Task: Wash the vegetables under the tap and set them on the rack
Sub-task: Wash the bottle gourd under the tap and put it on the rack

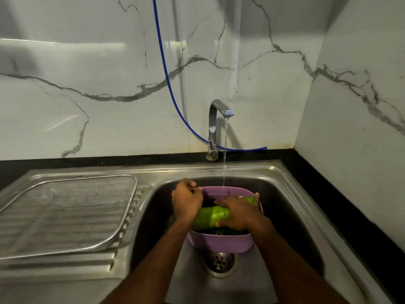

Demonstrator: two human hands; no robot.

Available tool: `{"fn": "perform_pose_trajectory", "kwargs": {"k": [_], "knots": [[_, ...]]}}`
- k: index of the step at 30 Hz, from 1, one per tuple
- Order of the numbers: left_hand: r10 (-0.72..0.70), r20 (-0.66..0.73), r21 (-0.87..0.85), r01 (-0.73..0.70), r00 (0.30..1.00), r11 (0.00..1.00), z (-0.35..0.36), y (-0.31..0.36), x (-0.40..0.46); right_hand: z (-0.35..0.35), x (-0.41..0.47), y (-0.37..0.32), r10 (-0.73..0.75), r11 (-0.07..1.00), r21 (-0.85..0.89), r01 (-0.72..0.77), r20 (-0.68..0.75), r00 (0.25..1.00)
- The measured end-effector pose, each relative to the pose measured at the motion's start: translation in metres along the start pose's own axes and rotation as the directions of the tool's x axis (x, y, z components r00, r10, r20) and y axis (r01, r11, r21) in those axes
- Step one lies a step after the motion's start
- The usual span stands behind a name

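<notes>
A long light-green gourd (211, 217) lies across a purple perforated colander (221, 243) standing in the steel sink (291, 216). My right hand (237, 212) grips the gourd's right half from above. My left hand (186, 201) is curled at the colander's back-left rim, beside the gourd's left end; whether it holds the rim or the gourd is not clear. Dark green leaves (223, 231) show inside the colander under the gourd. Water runs from the chrome tap (215, 128) into the back of the colander. A steel mesh rack (65, 213) lies on the drainboard to the left.
The sink drain (219, 262) sits just in front of the colander. A blue hose (166, 71) hangs down the marble wall and ends behind the tap. A black counter edge (350, 207) borders the sink on the right.
</notes>
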State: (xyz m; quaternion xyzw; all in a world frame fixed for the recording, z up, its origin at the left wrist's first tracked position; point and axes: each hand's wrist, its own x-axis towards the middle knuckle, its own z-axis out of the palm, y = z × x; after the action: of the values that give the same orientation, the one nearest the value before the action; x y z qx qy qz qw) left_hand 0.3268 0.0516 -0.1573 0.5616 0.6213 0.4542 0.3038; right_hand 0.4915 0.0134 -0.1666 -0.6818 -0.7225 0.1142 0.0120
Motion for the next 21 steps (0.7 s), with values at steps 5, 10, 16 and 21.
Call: {"fn": "perform_pose_trajectory", "kwargs": {"k": [5,10,16,21], "knots": [[0.076,0.074,0.141,-0.086,0.994,0.986,0.004,-0.010,0.005,0.004,0.005,-0.002,-0.034,0.997,-0.072,0.033,-0.020,0.999],[0.022,-0.088,-0.059,-0.027,0.996,0.998,0.006,-0.008,0.015,-0.004,0.006,0.005,-0.026,1.000,0.004,0.026,-0.023,0.999],[-0.064,-0.089,-0.146,0.050,0.994,0.988,0.004,-0.005,0.017,-0.022,0.007,0.008,0.060,0.968,0.248,-0.018,-0.163,0.985],[-0.083,0.196,-0.336,0.146,0.977,0.930,0.019,-0.007,0.013,-0.024,0.008,0.013,0.210,0.862,0.504,-0.056,-0.254,0.944]]}}
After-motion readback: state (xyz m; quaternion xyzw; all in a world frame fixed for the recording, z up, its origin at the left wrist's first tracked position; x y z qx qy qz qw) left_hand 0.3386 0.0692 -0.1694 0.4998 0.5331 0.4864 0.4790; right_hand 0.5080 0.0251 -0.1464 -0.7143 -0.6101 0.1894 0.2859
